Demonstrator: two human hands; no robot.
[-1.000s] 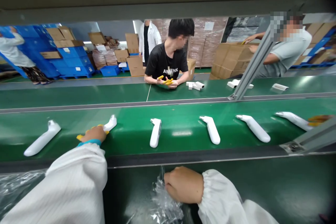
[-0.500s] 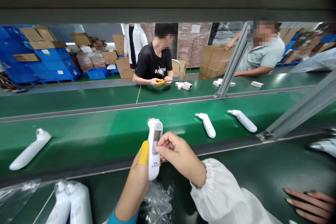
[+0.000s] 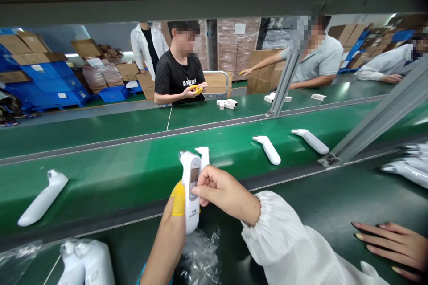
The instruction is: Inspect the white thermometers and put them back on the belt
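A white thermometer with a small grey screen stands nearly upright in my left hand, which has yellow covers on its fingers and is closed around the body. My right hand, bare-fingered with a white sleeve, pinches at the thermometer's front, its thumb on the button area below the screen. Just behind the held one, another white thermometer lies on the green belt, partly hidden. Crumpled clear plastic lies beneath my hands.
More thermometers lie on the belt, at left and right. Bagged ones sit at the lower left. A metal post slants at right. Another person's hand rests at the lower right. Several people are across the line.
The view has shifted slightly. A thermometer has come into sight behind the held one. Across the line, a person in black has turned their head, and another has stretched out an arm.
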